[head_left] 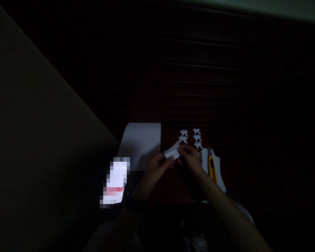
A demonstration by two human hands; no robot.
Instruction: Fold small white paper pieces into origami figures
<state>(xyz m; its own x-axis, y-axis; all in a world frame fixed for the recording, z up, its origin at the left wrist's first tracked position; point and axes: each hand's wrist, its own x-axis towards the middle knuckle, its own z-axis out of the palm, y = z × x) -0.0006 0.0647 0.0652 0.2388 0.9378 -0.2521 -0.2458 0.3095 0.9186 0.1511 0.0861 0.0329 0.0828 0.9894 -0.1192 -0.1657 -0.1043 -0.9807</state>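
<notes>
The scene is very dark. Both my hands meet over a small white piece of paper [172, 153] at the lower middle of the view. My left hand [157, 169] pinches its near left edge with closed fingers. My right hand [190, 157] grips its right side, fingers curled over it. Just beyond the hands lie several small white folded paper shapes [191, 137] in two short rows on the dark wooden surface [225, 87].
A white sheet of paper [141, 141] lies left of the hands. A yellow utility knife [212, 167] rests on another white sheet to the right. A bright blurred rectangle [115, 182] sits at the lower left. A large dim flat panel [28, 140] fills the left side.
</notes>
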